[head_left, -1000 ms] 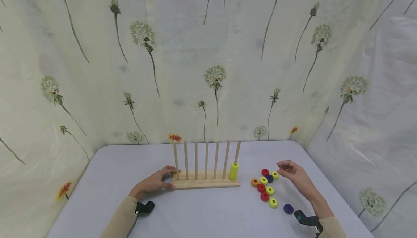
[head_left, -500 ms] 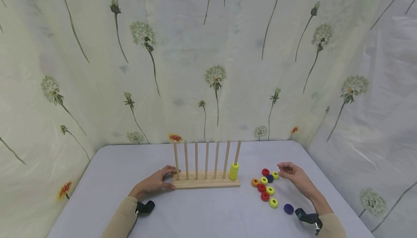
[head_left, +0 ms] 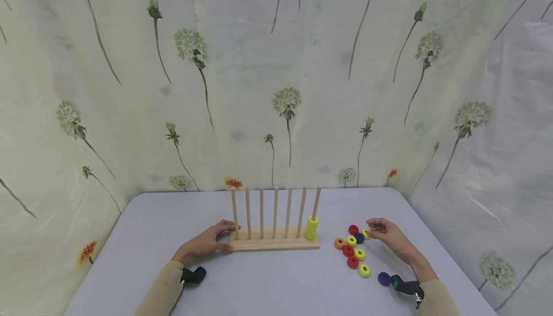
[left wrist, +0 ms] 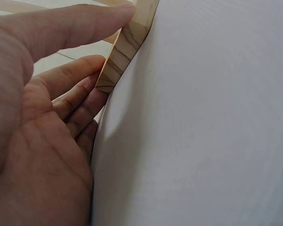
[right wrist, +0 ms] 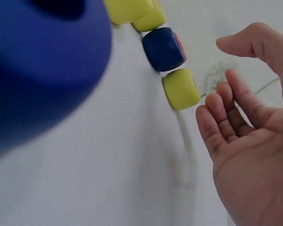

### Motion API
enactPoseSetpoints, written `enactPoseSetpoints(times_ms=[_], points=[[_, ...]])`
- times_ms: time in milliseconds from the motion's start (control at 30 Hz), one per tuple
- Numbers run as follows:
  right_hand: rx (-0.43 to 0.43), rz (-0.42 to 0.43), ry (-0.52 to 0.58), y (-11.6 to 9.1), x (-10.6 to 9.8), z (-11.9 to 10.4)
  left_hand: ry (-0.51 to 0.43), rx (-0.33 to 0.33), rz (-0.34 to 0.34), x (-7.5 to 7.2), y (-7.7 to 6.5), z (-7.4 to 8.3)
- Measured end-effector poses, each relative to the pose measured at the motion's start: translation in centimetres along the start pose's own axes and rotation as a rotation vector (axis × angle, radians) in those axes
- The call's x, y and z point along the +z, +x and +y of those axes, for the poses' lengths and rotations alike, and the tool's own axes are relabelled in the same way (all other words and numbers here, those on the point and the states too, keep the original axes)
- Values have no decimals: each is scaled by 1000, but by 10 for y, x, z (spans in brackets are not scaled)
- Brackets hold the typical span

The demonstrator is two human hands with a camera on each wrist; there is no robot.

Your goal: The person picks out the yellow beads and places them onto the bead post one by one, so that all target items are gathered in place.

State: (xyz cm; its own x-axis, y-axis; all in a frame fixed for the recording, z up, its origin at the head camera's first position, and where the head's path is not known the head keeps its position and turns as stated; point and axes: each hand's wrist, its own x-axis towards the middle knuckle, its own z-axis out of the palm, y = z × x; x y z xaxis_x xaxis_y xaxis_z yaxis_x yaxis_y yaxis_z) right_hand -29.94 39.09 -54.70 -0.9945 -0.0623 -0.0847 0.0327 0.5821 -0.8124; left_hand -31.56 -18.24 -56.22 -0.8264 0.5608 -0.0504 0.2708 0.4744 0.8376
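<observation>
no readable text, no labels, no numbers

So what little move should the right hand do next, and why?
I'd probably bring the right hand in to pinch the nearest yellow bead. The hand holds nothing, that bead is close to its fingertips, and the left hand grips the wooden rack, where yellow beads sit on the rightmost peg.

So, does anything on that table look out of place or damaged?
I see no damage. Only the nearer blue bead seems slightly odd, lying apart from the other loose beads; the rack stands upright.
</observation>
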Motion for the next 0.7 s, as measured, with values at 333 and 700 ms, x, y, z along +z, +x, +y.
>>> enactPoseSetpoints(times_ms=[333,700], points=[[30,-14,-27,5,5,4,-9,-22,6,1,1,-1],[44,10,-61,9,8,4,-11,-14,7,1,-1,1]])
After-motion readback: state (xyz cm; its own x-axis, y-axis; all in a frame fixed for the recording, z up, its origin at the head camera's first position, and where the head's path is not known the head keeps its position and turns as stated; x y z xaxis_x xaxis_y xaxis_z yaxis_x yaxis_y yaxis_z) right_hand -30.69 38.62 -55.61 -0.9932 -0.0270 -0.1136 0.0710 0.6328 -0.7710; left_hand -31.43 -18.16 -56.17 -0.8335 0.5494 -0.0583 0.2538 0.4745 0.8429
